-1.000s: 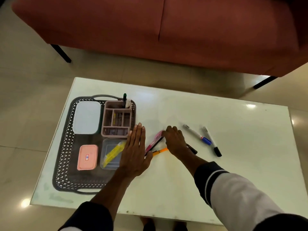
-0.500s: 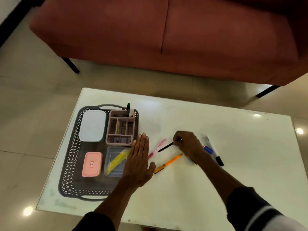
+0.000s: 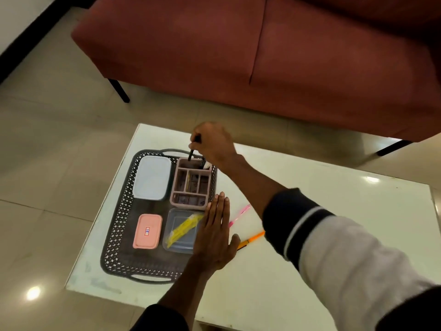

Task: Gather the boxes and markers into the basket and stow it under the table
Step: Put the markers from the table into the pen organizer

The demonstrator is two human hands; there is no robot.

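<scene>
The right hand (image 3: 212, 144) pinches a slim black marker (image 3: 191, 155) over the pink slotted organizer (image 3: 192, 185); the left hand (image 3: 213, 237) lies flat, fingers straight, on the perforated grey basket (image 3: 119, 223) rim.

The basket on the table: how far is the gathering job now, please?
Done: the white box, pink box, clear box and pink organizer sit in the basket. In hand: the right hand lowers a black marker into the organizer; the left hand rests flat at the basket's edge. Left: the pink pen and orange pen on the table, then stowing.
</scene>
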